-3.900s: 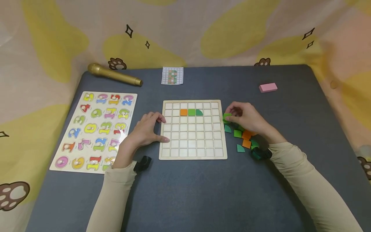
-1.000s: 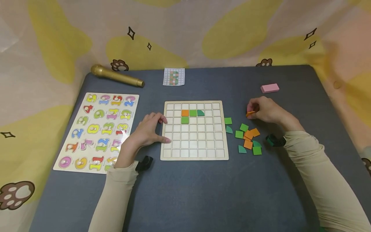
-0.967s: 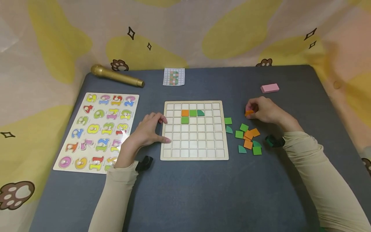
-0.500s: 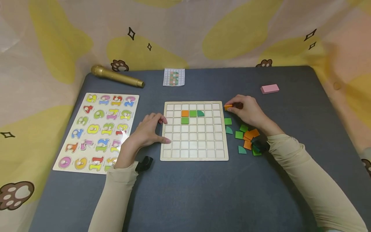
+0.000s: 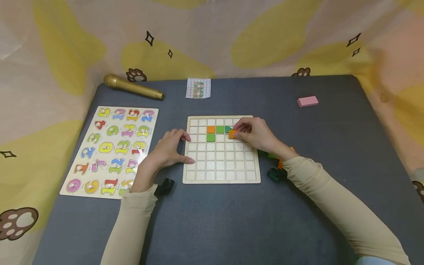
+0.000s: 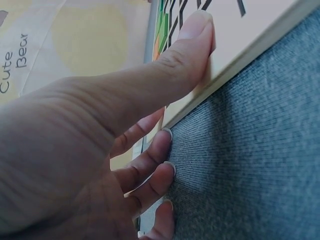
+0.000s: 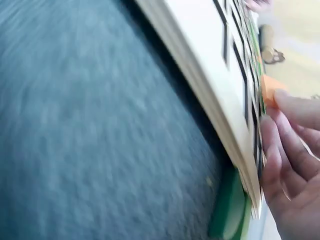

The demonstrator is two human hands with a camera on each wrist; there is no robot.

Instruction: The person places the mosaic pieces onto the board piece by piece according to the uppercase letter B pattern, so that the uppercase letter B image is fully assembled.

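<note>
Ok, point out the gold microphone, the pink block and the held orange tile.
Gold microphone (image 5: 135, 87): head view, on its handle.
Pink block (image 5: 307, 100): head view, top face.
Held orange tile (image 5: 231, 135): head view, its uncovered face.

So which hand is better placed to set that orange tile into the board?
Probably the right hand: it already pinches the orange tile over the board. The left hand holds no tile; its thumb rests on the board's left edge.
</note>
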